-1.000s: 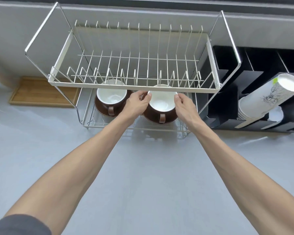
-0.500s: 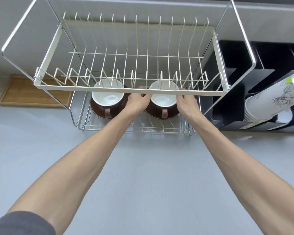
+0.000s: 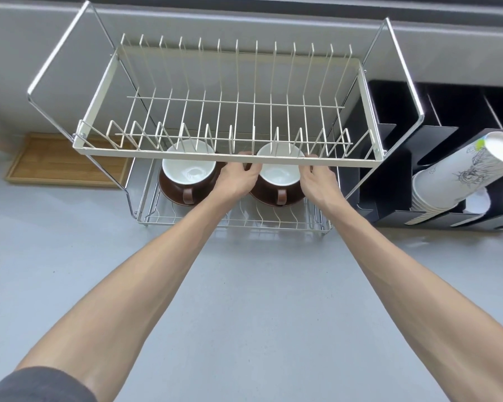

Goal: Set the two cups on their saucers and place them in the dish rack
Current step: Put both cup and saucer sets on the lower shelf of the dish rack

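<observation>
Right saucer (image 3: 273, 198) pushed deeper under upper tier (image 3: 227, 162); both hands (image 3: 276, 181) grasping saucer edges.

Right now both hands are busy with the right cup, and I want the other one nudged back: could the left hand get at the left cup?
Probably yes. The left hand sits just right of the left cup on the same lower shelf, nothing between them; only the upper shelf hangs overhead.

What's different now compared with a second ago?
Both hands, the left hand and right hand, pushed the right cup on its saucer deeper into the lower tier of the rack, under the upper shelf. They still hold it. The left cup stayed put on its own saucer.
</observation>
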`<action>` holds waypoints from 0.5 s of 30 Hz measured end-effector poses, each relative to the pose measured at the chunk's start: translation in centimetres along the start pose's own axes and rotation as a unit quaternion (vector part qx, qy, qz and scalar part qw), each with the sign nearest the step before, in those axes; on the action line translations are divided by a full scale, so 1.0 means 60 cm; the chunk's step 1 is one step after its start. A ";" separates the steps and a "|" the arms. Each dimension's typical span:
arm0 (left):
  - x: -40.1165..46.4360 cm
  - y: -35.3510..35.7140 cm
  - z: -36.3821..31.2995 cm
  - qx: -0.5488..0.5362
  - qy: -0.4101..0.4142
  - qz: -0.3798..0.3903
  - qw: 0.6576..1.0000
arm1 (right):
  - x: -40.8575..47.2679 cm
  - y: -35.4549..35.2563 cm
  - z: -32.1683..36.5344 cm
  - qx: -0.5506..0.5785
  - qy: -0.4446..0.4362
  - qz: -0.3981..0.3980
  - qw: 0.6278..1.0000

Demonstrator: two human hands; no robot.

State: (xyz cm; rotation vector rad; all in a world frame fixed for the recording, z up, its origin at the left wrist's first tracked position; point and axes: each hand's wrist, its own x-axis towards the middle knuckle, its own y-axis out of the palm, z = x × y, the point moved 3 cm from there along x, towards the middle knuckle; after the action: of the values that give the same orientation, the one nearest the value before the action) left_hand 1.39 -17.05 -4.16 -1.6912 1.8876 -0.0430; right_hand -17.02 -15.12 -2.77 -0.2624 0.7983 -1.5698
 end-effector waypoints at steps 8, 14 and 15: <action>-0.060 -0.059 -0.013 0.040 0.053 -0.042 0.997 | -0.053 -0.002 0.038 -0.052 -0.078 -0.057 0.994; -0.120 -0.138 -0.018 0.113 0.068 -0.104 0.986 | -0.121 0.022 0.088 -0.137 -0.176 -0.128 0.966; -0.128 -0.152 -0.014 0.112 0.075 -0.113 0.984 | -0.129 0.028 0.096 -0.134 -0.187 -0.130 0.964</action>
State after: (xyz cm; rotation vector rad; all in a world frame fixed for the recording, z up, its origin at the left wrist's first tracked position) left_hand 9.28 -12.05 3.32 -1.7756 1.7120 -0.4685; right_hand -10.85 -9.71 2.57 -0.8653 0.6950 -1.5853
